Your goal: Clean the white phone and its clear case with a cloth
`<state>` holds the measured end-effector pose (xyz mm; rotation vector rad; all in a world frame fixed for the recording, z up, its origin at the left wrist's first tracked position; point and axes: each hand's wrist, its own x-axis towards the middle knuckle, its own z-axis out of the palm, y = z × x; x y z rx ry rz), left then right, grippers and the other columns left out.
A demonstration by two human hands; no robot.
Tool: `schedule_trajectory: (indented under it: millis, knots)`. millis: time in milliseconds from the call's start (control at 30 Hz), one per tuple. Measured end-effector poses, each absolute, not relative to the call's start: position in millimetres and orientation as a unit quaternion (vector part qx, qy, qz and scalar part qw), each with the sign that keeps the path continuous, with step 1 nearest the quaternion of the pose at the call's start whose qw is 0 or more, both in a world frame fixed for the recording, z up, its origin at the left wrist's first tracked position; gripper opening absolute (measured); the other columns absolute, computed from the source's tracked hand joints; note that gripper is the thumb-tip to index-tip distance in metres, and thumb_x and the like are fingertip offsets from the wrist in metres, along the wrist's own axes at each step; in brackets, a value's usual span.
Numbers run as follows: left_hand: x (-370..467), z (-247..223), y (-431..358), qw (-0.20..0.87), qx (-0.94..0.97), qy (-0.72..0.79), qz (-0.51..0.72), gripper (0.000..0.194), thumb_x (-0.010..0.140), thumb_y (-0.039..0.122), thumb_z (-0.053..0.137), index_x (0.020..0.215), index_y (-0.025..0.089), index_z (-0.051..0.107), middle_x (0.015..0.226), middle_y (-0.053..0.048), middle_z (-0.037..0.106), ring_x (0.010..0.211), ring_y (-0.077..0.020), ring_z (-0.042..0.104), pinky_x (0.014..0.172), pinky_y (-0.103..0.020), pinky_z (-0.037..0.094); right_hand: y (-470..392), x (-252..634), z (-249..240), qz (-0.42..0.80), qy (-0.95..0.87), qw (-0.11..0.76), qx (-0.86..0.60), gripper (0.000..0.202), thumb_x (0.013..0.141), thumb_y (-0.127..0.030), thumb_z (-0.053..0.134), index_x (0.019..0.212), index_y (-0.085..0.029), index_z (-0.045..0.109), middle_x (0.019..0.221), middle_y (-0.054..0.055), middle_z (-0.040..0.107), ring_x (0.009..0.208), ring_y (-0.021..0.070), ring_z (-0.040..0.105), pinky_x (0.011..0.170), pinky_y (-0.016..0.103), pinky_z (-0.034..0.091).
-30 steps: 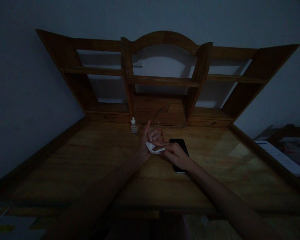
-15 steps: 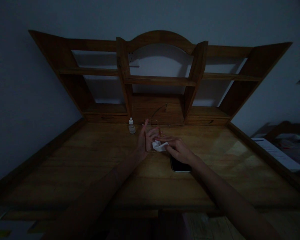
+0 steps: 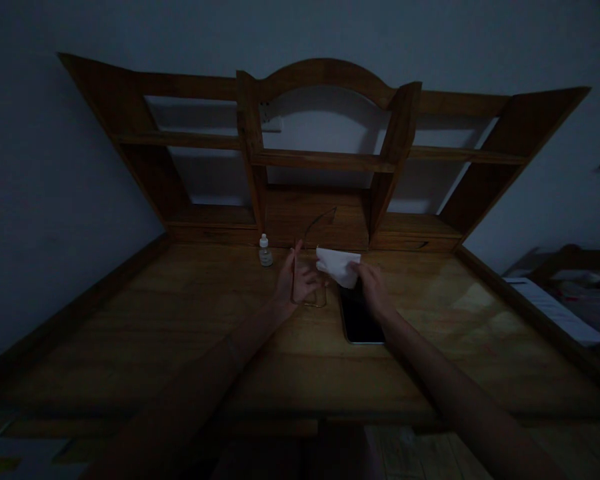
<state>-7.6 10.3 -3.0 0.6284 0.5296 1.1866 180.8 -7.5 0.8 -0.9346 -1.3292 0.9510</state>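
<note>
Eyeglasses [image 3: 314, 280], thin-framed and hard to make out in the dim light, are the object in hand; they sit above the wooden desk [image 3: 180, 333], just left of the dark phone [image 3: 361, 319], which serves as landmark below.

Far left of the phone: bare desk surface, running back to the wooden shelf unit [image 3: 325, 153] against the wall.

Left of the phone and further back, at the foot of the shelf unit: a small white-capped dropper bottle [image 3: 265, 251], upright, apart from both hands.

Just left of the phone: left hand [image 3: 295, 283], fingers curled around the eyeglasses, holding them up on edge with a lens facing the other hand. One temple arm sticks up and back toward the shelf. Judged: the hold presents the lens surface and keeps the frame steady. Exact contact points cannot be made out in this light.

Directly behind the phone's far end: right hand [image 3: 373, 287], fingers pinched shut on a white cloth [image 3: 338, 266]. The cloth is raised, just right of the glasses; whether it touches the lens cannot be told.

The phone lies flat, screen dark, partly under the right wrist, untouched as far as visible.

Right of the phone: bare desk, then pale objects beyond its edge, too dark to identify.
</note>
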Motion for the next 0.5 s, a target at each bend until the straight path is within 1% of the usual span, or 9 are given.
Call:
schedule_trajectory:
  millis: [67,100,200,300,367,433,500]
  knots:
    - [-7,-4,10,0.757,0.294,0.237,0.533,0.056,0.096,0.052,0.040,0.150,0.042,0.028,0.092,-0.005,0.064,0.076,-0.0211,0.066,0.071,-0.046,0.056,0,181,1,0.461,-0.519,0.602,-0.395,0.027,0.087,-0.038,0.050,0.088,-0.021,0.070,0.095,0.003,0.076,0.099,0.0271,0.070,0.093,0.044,0.055]
    - [-6,-4,9,0.758,0.295,0.238,0.531,0.056,0.096,0.052,0.040,0.150,0.042,0.030,0.090,-0.005,0.064,0.074,-0.0202,0.065,0.071,-0.044,0.056,2,181,3,0.521,-0.483,0.595,-0.376,0.027,0.086,-0.037,0.049,0.094,-0.020,0.069,0.100,0.004,0.076,0.100,0.0273,0.070,0.092,0.045,0.055]
    - [-4,-4,8,0.756,0.295,0.238,0.533,0.054,0.095,0.050,0.044,0.148,0.041,0.035,0.088,-0.003,0.065,0.072,-0.0193,0.064,0.071,-0.042,0.055,1,181,11,0.660,-0.394,0.559,-0.311,0.032,0.085,-0.033,0.050,0.108,-0.018,0.066,0.112,0.007,0.074,0.108,0.0267,0.068,0.097,0.046,0.054]
    - [-2,-3,6,0.754,0.305,0.223,0.538,0.051,0.096,0.048,0.044,0.146,0.039,0.040,0.108,-0.005,0.067,0.087,-0.0230,0.065,0.074,-0.040,0.054,-4,180,16,0.702,-0.387,0.536,-0.266,0.036,0.091,-0.035,0.047,0.119,-0.017,0.062,0.121,0.008,0.070,0.116,0.0257,0.064,0.102,0.045,0.050]
    - [-1,-1,6,0.756,0.304,0.221,0.536,0.049,0.096,0.047,0.043,0.144,0.037,0.043,0.121,-0.006,0.065,0.095,-0.0248,0.064,0.075,-0.038,0.053,-6,179,15,0.709,-0.401,0.520,-0.255,0.036,0.094,-0.036,0.048,0.122,-0.017,0.061,0.125,0.008,0.069,0.118,0.0247,0.064,0.104,0.044,0.049]
    - [0,-1,6,0.761,0.302,0.219,0.531,0.048,0.096,0.047,0.043,0.143,0.037,0.044,0.129,-0.005,0.062,0.100,-0.0253,0.063,0.076,-0.037,0.053,-7,178,13,0.715,-0.406,0.505,-0.262,0.033,0.094,-0.032,0.052,0.121,-0.016,0.062,0.125,0.008,0.069,0.116,0.0229,0.065,0.106,0.041,0.048]
    - [0,-1,6,0.763,0.301,0.211,0.531,0.048,0.096,0.048,0.043,0.142,0.037,0.044,0.130,-0.005,0.062,0.100,-0.0250,0.063,0.076,-0.037,0.053,-7,177,11,0.723,-0.395,0.498,-0.271,0.030,0.093,-0.026,0.055,0.120,-0.015,0.063,0.123,0.007,0.070,0.113,0.0212,0.067,0.108,0.038,0.047]
